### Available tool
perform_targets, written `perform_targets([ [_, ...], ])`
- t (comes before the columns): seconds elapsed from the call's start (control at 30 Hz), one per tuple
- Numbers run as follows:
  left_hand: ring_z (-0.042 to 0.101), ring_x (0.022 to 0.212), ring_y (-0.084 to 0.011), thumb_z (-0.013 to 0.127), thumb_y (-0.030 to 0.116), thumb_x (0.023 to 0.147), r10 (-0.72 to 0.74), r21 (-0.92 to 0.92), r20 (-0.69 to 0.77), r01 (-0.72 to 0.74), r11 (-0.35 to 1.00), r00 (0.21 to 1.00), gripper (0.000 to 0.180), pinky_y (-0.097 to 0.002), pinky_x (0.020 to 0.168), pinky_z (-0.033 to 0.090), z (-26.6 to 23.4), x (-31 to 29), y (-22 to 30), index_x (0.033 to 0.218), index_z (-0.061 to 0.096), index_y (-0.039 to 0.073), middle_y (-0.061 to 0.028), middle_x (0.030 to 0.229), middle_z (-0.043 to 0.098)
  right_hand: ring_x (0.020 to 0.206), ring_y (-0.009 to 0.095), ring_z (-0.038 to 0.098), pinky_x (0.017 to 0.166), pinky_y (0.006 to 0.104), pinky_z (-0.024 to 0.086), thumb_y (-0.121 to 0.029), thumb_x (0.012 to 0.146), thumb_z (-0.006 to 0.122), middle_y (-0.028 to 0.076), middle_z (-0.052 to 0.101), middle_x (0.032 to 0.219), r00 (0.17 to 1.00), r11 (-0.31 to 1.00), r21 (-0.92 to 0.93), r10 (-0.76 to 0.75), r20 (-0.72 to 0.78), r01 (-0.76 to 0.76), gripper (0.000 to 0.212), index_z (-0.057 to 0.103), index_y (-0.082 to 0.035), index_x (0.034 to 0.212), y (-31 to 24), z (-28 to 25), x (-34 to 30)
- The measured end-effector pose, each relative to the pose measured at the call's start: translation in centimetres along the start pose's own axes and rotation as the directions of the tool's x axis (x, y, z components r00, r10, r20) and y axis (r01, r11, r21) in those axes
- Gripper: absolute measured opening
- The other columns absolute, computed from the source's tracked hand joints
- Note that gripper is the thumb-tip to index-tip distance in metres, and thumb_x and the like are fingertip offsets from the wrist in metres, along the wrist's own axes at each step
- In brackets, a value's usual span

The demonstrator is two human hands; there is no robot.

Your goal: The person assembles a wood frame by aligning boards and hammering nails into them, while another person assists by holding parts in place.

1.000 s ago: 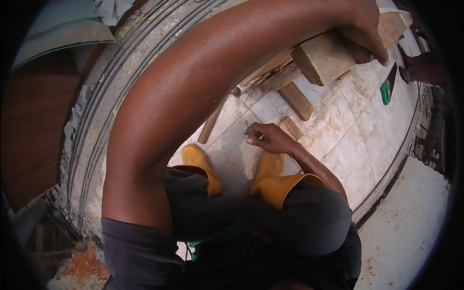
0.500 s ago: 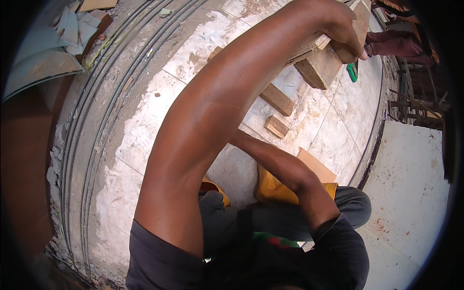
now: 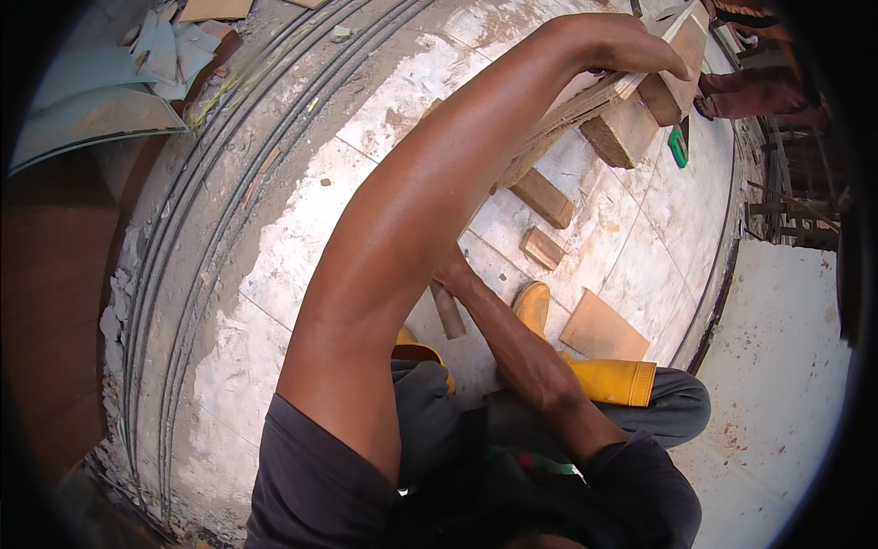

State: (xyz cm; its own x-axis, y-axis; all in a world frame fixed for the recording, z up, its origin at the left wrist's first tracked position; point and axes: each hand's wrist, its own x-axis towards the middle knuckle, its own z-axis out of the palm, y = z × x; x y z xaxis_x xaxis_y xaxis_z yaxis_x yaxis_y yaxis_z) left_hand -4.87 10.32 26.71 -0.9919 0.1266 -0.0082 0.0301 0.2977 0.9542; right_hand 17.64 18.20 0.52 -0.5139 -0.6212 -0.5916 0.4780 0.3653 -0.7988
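Note:
My left arm reaches across to the far right, and my left hand [image 3: 636,48] bends over the end of a wooden plank assembly [image 3: 585,110], fingers closed down on it. The assembly runs back under my left forearm and has a thick wooden block [image 3: 622,137] at its side. My right forearm passes beneath the left one, which hides my right hand. At the right wrist [image 3: 450,267], a round wooden handle [image 3: 448,311] sticks out, seemingly from the hidden fist; its other end is covered. Two loose wood offcuts, a longer one [image 3: 546,197] and a shorter one [image 3: 542,247], lie nearby.
A green-handled cutter [image 3: 678,146] and a thin square board [image 3: 604,327] lie on the tiled floor. My yellow boots [image 3: 613,380] are close in. Dark cables [image 3: 197,256] and glass panes [image 3: 101,123] lie left, a white panel [image 3: 759,366] right. Another person [image 3: 754,96] is at far right.
The view has shifted slightly. My left hand has changed its hold, its fingers now higher over the wood. The round handle and more of my right boot have come into sight.

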Motion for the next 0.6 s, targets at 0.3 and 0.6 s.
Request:
perform_targets([
  [0.3,0.049,0.081,-0.0229,0.006,0.094,0.074,-0.474,0.11,0.316,0.465,0.878,0.822,0.122,-0.0389,0.072,0.041,1.0,-1.4,-10.8,0.152,0.03,0.002,-0.0323,0.134,0.052,0.049,0.011,0.049,0.043,0.0271,0.043,-0.02,0.094,0.065,0.0,0.051,0.066,0.898,0.919,0.346,0.303,-0.318,-0.188,0.03,0.047,-0.011,0.117,-2.3,-11.4,-15.4],
  [0.6,0.054,0.086,-0.024,0.008,0.089,0.081,-0.5,0.078,0.408,0.517,0.853,0.764,0.107,-0.0402,0.072,0.043,5.5,-2.8,-20.5,0.148,0.041,0.012,-0.0203,0.122,0.059,0.049,0.013,0.05,0.041,0.0292,0.045,-0.023,0.1,0.055,0.002,0.052,0.069,0.753,0.844,0.455,0.098,-0.651,0.283,0.016,0.044,-0.013,0.105,-3.1,-15.9,-10.4],
])
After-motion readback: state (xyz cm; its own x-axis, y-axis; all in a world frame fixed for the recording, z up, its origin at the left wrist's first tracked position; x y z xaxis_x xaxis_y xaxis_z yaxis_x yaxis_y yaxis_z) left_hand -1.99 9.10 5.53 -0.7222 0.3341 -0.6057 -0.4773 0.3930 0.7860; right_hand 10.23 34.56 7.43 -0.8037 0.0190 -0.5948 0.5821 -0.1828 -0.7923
